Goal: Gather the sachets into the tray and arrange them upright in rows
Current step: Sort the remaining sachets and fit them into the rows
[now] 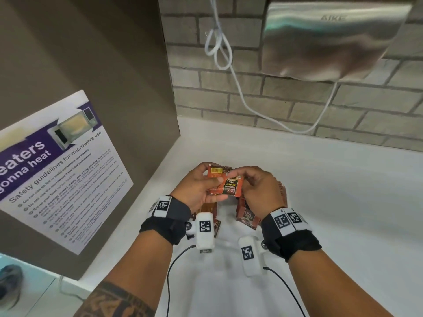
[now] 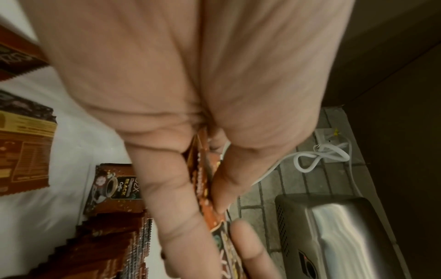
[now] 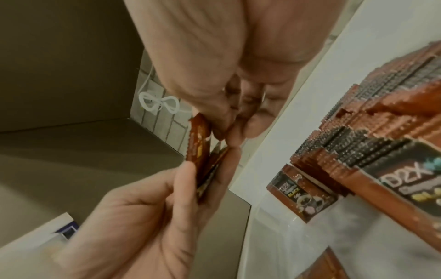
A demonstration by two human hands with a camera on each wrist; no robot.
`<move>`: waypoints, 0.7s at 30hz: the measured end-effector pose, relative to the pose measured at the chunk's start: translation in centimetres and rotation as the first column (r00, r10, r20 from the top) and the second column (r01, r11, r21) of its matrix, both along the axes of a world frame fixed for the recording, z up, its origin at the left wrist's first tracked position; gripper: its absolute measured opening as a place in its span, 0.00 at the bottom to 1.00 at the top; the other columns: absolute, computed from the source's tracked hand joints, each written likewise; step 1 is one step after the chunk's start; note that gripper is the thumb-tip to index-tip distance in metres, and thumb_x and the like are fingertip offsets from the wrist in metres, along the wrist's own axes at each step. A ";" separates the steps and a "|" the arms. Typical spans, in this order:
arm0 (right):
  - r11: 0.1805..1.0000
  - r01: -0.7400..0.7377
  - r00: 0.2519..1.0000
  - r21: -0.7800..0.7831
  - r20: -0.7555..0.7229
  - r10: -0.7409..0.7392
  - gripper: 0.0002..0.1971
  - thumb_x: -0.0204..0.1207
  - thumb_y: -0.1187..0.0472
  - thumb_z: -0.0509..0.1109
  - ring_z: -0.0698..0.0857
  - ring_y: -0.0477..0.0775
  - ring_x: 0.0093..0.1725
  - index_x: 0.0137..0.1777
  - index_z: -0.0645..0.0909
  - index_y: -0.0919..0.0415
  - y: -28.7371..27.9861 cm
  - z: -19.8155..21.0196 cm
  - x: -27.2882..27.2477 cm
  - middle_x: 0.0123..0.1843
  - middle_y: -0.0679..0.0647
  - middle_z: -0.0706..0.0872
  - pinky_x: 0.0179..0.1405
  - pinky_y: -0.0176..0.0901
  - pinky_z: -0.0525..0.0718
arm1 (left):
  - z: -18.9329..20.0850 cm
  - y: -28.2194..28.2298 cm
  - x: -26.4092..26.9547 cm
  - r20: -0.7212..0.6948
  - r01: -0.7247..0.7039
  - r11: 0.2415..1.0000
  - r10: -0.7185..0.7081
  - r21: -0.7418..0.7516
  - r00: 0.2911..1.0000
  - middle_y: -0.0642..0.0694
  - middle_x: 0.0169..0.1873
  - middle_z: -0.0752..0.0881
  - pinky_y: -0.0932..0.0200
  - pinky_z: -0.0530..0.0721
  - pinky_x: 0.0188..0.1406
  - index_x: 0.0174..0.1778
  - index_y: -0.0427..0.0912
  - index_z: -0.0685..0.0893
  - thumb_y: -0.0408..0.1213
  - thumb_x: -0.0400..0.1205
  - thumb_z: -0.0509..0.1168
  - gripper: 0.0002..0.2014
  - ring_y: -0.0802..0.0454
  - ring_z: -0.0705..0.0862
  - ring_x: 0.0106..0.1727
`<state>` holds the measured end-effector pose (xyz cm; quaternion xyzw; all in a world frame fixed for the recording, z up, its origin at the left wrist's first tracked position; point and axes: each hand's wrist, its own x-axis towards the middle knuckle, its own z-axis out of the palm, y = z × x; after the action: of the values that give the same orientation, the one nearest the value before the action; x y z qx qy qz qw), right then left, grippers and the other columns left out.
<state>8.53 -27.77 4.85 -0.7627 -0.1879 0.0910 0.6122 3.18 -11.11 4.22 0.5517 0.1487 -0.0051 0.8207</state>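
Observation:
Both hands hold a small stack of red-brown coffee sachets (image 1: pixel 231 186) above the white tray (image 1: pixel 226 259). My left hand (image 1: pixel 218 188) grips the stack from the left, thumb on top. My right hand (image 1: pixel 246 181) pinches the top sachet's right edge. In the left wrist view the held sachets (image 2: pixel 203 179) sit edge-on between thumb and fingers. The right wrist view shows fingertips (image 3: pixel 229 132) pinching the held sachets (image 3: pixel 200 147). Under my right hand, upright sachet rows (image 1: pixel 248 217) (image 3: pixel 369 132) (image 2: pixel 114 236) stand. Loose flat sachets (image 1: pixel 212 208) (image 2: pixel 26 151) lie beneath my left wrist.
A brown side panel with a microwave safety poster (image 1: pixel 57 168) closes off the left. On the brick wall behind hang a steel hand dryer (image 1: pixel 332 37) and a looped white cable (image 1: pixel 219 49). The white counter (image 1: pixel 343 191) extends to the right.

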 end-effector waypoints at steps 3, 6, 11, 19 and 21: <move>0.991 0.033 0.986 0.129 -0.168 -0.011 0.14 0.87 0.65 0.62 0.91 0.58 0.53 0.56 0.88 0.50 0.6 -0.4 0.1 0.54 0.54 0.92 0.55 0.61 0.90 | 0.0 0.3 0.1 0.018 -0.032 0.999 0.031 0.029 0.999 0.37 0.55 0.88 0.53 0.92 0.36 0.60 0.42 0.79 0.26 0.83 0.69 0.13 0.43 0.91 0.50; 0.998 0.015 0.992 0.053 -0.130 -0.008 0.12 0.81 0.56 0.73 0.91 0.53 0.51 0.63 0.82 0.47 0.7 -0.1 0.4 0.54 0.55 0.90 0.51 0.53 0.91 | 0.1 0.9 0.1 0.037 0.005 0.994 -0.009 0.106 0.999 0.37 0.56 0.89 0.43 0.92 0.47 0.61 0.43 0.79 0.28 0.81 0.72 0.15 0.40 0.91 0.52; 0.987 -0.155 0.934 0.043 -0.319 0.161 0.23 0.76 0.70 0.76 0.89 0.61 0.46 0.68 0.77 0.54 1.1 0.1 1.0 0.56 0.69 0.88 0.45 0.54 0.88 | 0.5 2.0 0.0 0.060 -0.055 0.977 0.043 0.207 0.997 0.40 0.54 0.91 0.44 0.91 0.41 0.61 0.45 0.81 0.31 0.83 0.71 0.13 0.44 0.92 0.49; 0.923 0.071 0.801 0.379 -0.573 0.174 0.07 0.79 0.78 0.61 0.91 0.64 0.44 0.50 0.80 0.73 0.7 1.5 0.8 0.52 0.71 0.88 0.38 0.50 0.89 | 0.6 3.7 -0.6 0.066 -0.077 0.975 0.064 0.211 0.996 0.42 0.52 0.91 0.54 0.90 0.36 0.56 0.47 0.80 0.32 0.79 0.76 0.15 0.43 0.92 0.47; 0.883 0.131 0.751 0.451 -0.626 0.209 0.12 0.80 0.77 0.56 0.92 0.64 0.44 0.56 0.79 0.82 0.8 1.7 0.6 0.49 0.74 0.89 0.40 0.49 0.92 | 0.7 3.7 -0.7 0.064 -0.068 0.973 0.055 0.221 0.996 0.42 0.52 0.91 0.54 0.89 0.36 0.56 0.48 0.80 0.33 0.75 0.79 0.18 0.44 0.93 0.46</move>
<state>9.13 -26.97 6.58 -0.5059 0.0073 0.3188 0.8015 2.44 -7.44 4.88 0.6352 0.1416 0.0526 0.7574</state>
